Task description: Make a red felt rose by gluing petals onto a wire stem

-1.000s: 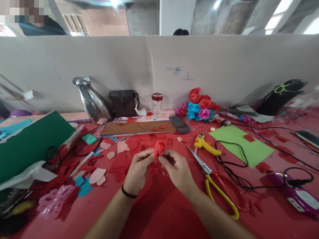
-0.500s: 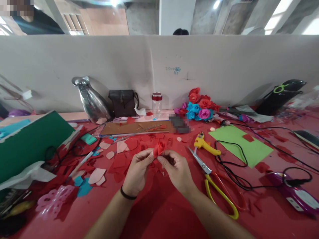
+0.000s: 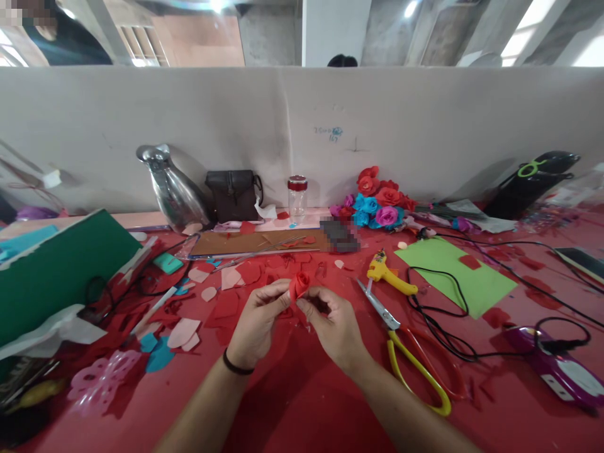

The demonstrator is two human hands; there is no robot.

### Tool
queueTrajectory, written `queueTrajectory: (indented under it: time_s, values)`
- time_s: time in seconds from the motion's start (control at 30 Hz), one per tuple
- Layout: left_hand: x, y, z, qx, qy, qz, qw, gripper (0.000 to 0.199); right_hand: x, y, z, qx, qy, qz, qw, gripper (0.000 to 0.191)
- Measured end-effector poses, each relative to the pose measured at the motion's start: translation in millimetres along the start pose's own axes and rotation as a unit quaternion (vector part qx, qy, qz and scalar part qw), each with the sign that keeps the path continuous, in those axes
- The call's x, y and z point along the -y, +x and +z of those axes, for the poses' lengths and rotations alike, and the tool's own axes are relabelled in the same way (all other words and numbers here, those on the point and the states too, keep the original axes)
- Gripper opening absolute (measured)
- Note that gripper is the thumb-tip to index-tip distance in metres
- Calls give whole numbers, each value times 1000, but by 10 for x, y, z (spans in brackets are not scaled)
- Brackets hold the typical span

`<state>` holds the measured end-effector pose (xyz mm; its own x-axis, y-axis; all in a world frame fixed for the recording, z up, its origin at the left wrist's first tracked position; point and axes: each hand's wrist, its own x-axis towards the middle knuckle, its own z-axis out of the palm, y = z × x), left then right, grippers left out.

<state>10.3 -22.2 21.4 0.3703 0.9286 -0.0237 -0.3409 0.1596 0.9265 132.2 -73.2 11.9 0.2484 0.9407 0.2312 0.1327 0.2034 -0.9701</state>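
Note:
A small red paper rose, its petals rolled into a bud, is held up over the middle of the red table. My left hand pinches it from the left between thumb and fingers. From the right, my right hand closes its thumb and fingertips on the lower edge of the same rose. Loose red petals lie to the left of my hands. Scissors with one red and one yellow handle rest right of my right hand, beside a yellow hot glue gun.
At the back stand a steel jug, a brown bag, a glass jar and a bunch of paper flowers. Rightward lie a green sheet, black cables and a purple power strip. A green board leans at left.
The rose has tipped slightly and shifted a little left in my fingers. My left wrist has moved a little left; both hands keep their pinch.

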Motion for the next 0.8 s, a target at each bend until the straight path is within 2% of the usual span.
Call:
queueTrajectory:
  time_s: [0.37,0.47,0.57,0.63,0.7,0.8]
  values:
    - [-16,-1,-4,-5,-24,-21,999,13,24,5,3,-13,5,5,1000,13]
    - [-42,-13,-22,-15,-34,-13,999,32,13,2,15,-19,1,8,1000,13]
    - [-77,-10,-55,-2,-57,1,998,56,4,-4,23,-19,-5,12,1000,13]
    - [-90,8,-73,4,-77,9,997,65,2,-6,25,-20,-10,10,1000,13]
    - [-87,30,-78,-4,-81,4,997,62,1,-5,24,-24,-16,8,1000,13]
    - [-53,45,-55,-21,-46,-38,998,35,1,1,17,-33,-20,6,999,13]
